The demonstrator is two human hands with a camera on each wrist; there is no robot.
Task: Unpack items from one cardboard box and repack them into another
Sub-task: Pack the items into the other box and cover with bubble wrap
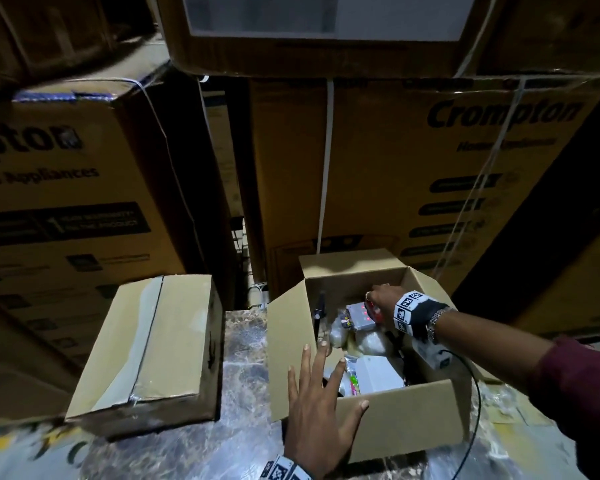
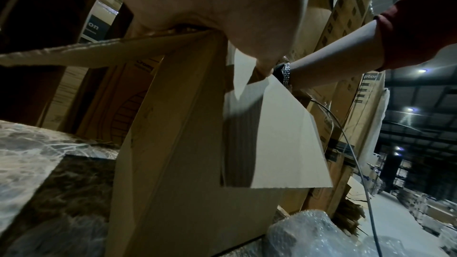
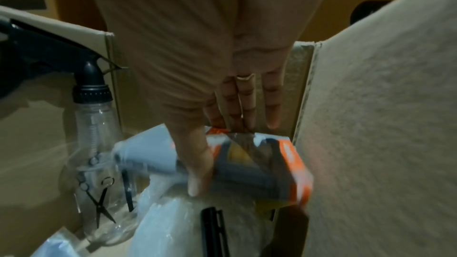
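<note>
An open cardboard box (image 1: 395, 417) stands on the right of the table, and a closed, taped box (image 1: 153, 344) on the left. Several items fill the open one: a clear spray bottle (image 3: 99, 163) with a black trigger, plastic-wrapped bundles (image 1: 369, 341) and a white carton (image 1: 378, 374). My right hand (image 3: 222, 155) reaches into its far right corner and pinches an orange and grey packet (image 3: 262, 169) between thumb and fingers. My left hand (image 1: 326, 375) lies spread over the near left corner, fingers straight, thumb on the front wall's top edge. In the left wrist view its palm (image 2: 210, 7) presses on the flap edge.
Large printed cartons (image 1: 430, 168) are stacked close behind and to the left. The boxes stand on a marble-patterned tabletop (image 1: 243, 375). A thin cable (image 1: 477, 410) hangs from my right wrist past the box's right side. Bubble wrap (image 2: 321, 237) lies by the box's base.
</note>
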